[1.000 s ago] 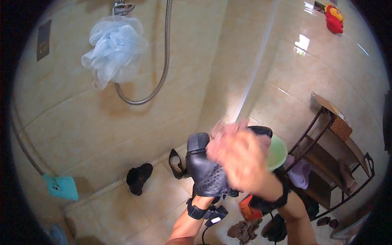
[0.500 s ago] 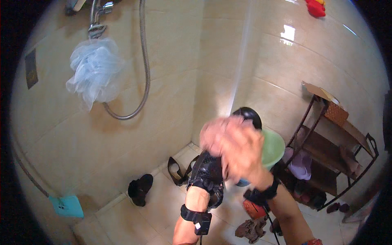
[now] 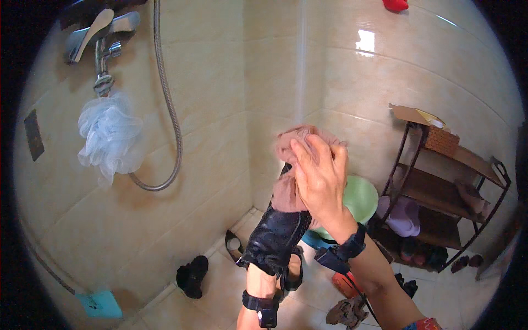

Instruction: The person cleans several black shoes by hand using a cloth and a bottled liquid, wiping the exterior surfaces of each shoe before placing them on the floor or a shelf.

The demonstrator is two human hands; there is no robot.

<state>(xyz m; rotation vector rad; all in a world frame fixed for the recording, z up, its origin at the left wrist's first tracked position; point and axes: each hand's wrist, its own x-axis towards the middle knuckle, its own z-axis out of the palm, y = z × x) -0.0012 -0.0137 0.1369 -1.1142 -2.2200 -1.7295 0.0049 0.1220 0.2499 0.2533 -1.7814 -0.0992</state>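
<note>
a dark rack (image 3: 432, 185) stands well to the right of the right hand (image 3: 322, 179); a green basin (image 3: 363, 199) shows behind that hand. the black boot (image 3: 276, 231) is pulled over the left hand (hidden inside, so i cannot tell how its fingers stand). it looks fairly light and supple, perhaps slick outside; propping it from within should steady it best. the pink cloth (image 3: 289, 198), seemingly soft and limp, is bunched in the right hand's bent fingers, held against the boot; a gathered fold should give the surest grip.
</note>
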